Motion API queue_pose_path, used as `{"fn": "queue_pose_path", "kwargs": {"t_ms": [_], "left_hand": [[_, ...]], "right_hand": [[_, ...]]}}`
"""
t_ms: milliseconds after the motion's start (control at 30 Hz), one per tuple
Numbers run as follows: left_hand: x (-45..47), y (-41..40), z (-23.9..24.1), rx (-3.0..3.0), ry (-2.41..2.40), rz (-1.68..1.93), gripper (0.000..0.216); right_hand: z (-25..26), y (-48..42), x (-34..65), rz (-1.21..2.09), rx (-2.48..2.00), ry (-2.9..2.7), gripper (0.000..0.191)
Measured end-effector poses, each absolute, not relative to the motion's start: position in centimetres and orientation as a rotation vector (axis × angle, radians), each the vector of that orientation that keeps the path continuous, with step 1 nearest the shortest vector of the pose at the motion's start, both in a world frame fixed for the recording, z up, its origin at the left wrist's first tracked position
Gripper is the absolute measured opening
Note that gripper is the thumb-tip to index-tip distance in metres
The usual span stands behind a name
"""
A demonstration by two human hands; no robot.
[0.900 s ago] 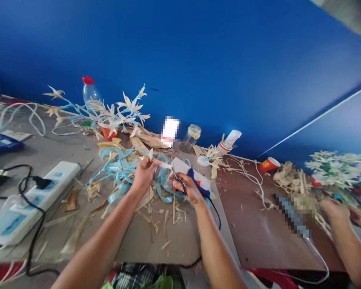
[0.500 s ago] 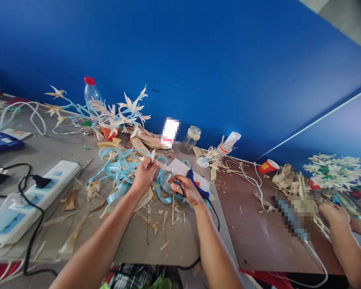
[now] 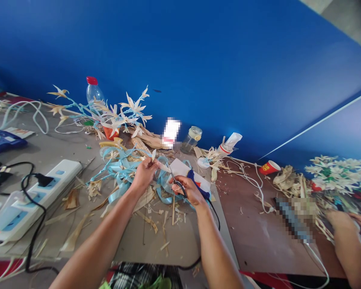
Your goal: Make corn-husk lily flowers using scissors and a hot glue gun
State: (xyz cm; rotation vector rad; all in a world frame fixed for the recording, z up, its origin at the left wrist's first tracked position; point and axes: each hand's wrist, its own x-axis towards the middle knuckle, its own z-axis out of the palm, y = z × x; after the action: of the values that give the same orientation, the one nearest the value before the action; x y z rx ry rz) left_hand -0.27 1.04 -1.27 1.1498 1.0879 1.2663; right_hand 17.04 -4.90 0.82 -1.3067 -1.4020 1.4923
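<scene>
Wire shift: the lower end of the thin wire (image 3: 144,228) has swung leftward since half a second ago, below the left hand; both hands hold nearly the same place.
Left hand (image 3: 145,173): forearm slanting up from the lower left, knuckles up, thumb and fingertips pinched together on the pale strip (image 3: 163,166) — a small white petal (image 3: 153,154) stands up just above them.
Right hand (image 3: 189,190): forearm rising from the lower right, wrist bent inward, fingers curled around the dark handles of the scissors (image 3: 172,172).
Scissors' blades: pointing up and left, at the strip's right end; I cannot tell whether they are closed on it.
Pale strip: bridging the two hands, above the light-blue ribbon (image 3: 113,196) on the table (image 3: 132,251).
</scene>
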Motion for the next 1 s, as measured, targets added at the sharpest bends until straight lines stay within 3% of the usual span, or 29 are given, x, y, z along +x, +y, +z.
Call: {"fn": "queue_pose_path", "kwargs": {"t_ms": [467,1000], "left_hand": [[-0.4,1.0,-0.8,1.057,1.049,1.260,0.032],[-0.6,1.2,-0.9,1.073,1.051,1.291,0.027]], "right_hand": [[0.3,-4.7,17.5,1.576,-1.304,-1.332,0.044],[0.3,-4.7,17.8,1.470,-1.320,-1.390,0.042]]}}
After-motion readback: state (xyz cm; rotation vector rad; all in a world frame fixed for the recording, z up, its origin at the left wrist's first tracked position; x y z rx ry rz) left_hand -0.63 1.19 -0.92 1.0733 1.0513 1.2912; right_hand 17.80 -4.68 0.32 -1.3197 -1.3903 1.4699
